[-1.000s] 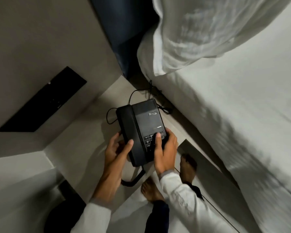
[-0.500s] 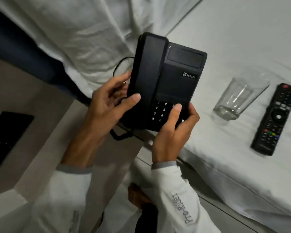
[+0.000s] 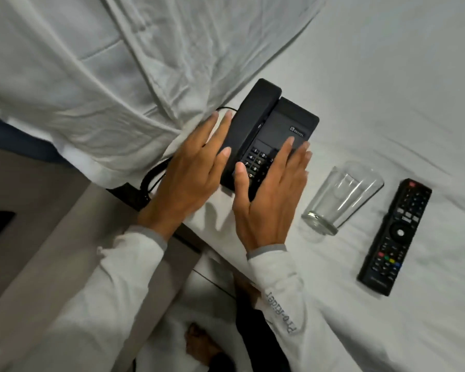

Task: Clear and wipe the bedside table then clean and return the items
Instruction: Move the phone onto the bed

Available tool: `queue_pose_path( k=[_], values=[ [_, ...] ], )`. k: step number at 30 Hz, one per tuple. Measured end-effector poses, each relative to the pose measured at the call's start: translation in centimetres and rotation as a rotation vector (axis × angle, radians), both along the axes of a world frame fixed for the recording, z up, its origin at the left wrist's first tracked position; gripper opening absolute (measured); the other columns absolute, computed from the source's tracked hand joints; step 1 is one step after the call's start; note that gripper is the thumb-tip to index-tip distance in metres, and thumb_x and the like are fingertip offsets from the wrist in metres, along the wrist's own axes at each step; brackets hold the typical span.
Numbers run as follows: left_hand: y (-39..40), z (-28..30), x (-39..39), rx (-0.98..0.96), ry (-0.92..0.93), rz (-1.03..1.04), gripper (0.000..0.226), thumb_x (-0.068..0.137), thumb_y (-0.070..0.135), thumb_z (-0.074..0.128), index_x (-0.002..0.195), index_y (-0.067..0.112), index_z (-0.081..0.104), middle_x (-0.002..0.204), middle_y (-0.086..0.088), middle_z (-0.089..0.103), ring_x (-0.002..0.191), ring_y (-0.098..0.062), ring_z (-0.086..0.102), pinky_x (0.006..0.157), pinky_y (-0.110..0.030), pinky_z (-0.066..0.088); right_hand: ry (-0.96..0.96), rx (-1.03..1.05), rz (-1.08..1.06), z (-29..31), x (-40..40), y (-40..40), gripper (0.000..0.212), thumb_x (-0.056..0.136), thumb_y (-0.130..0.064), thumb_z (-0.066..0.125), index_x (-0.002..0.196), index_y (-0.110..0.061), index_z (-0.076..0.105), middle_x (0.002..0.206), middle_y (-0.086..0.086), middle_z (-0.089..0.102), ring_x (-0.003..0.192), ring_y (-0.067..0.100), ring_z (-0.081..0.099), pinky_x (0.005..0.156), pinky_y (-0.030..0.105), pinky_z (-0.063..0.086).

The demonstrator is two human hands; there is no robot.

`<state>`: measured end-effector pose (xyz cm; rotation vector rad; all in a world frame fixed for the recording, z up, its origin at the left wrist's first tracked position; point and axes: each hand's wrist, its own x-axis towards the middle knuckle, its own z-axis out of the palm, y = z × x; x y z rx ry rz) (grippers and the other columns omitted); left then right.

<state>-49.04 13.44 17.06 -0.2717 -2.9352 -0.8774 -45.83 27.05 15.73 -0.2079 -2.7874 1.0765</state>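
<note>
Bed (image 3: pixel 387 76): white sheet, matte and lightly creased, filling most of the view; we take the telephone as landmark. Pillow (image 3: pixel 105 63): white, heavily wrinkled cotton, just behind and to the left of the telephone. Telephone (image 3: pixel 269 130): black matte plastic, wedge-shaped base with handset in its cradle and a numbered keypad, lying on the bed near its edge; coiled black cord (image 3: pixel 152 178) trails off to its left. Our left hand (image 3: pixel 188 175): fingers spread and flat beside the handset, grip loosed. Our right hand (image 3: pixel 269 200): fingers spread over the keypad, grip likewise slack; whether the fingertips touch the keys we cannot tell. Drinking glass (image 3: pixel 338 197): clear, tapered, upright, just right of the telephone. Remote control (image 3: pixel 395 237): black, long, many coloured buttons, further right. Worktop (image 3: pixel 51 224): smooth beige surface, left of the telephone, below the bed edge.
</note>
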Motion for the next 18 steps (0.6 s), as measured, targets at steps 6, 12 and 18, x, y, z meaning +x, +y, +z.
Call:
queue_pose_path(
  k=[6,12,18],
  values=[
    [-6.1,0.1,10.4,-0.338,0.142,0.215,0.052,0.107,0.033,0.038,0.154,0.011,0.036,0.160,-0.021,0.035,0.143,-0.036,0.043,0.109,-0.051,0.043,0.246,0.314,0.327,0.8,0.6,-0.2,0.083,0.095,-0.059,0.048,0.156,-0.008,0.026,0.163,0.028,0.015,0.154,0.041,0.009,0.123,0.058,0.012],
    [-10.5,1.5,25.9,-0.579,0.039,0.633,0.060,0.106,0.045,0.037,0.157,0.015,0.029,0.163,-0.023,0.026,0.150,-0.037,0.031,0.117,-0.052,0.032,0.337,0.369,0.667,2.2,7.2,-6.9,0.085,0.095,-0.064,0.044,0.156,-0.009,0.025,0.163,0.029,0.016,0.153,0.041,0.012,0.122,0.060,0.014],
    [-10.1,4.2,43.3,-0.641,-0.089,1.099,0.067,0.102,0.051,0.044,0.156,0.013,0.031,0.161,-0.026,0.027,0.149,-0.041,0.030,0.115,-0.059,0.032,0.456,0.278,1.104,4.5,20.3,-14.7,0.087,0.092,-0.065,0.048,0.156,-0.010,0.026,0.162,0.028,0.018,0.153,0.041,0.014,0.121,0.061,0.016]
  ],
)
